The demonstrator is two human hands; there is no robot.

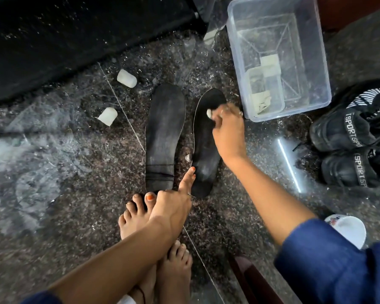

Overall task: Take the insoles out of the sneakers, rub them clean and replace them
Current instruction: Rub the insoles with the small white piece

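Two dark insoles lie side by side on the stone floor. The left insole (pixel 164 137) lies flat and untouched. My right hand (pixel 227 132) is over the toe half of the right insole (pixel 205 150), gripping a small white eraser-like piece (pixel 209 113) pressed against it. My left hand (pixel 176 205) has its fingers curled and its index finger stretched out, the fingertip pressing the edge of the right insole near the heel. A pair of black sneakers (pixel 349 148) marked SPORT stands at the right.
A clear plastic bin (pixel 235 51) with a smaller container and papers inside sits beyond the insoles. Two white blocks (pixel 127 78) (pixel 107 116) lie on the floor at left. A white cup (pixel 349 230) stands lower right. My bare feet (pixel 136 218) are just below the insoles.
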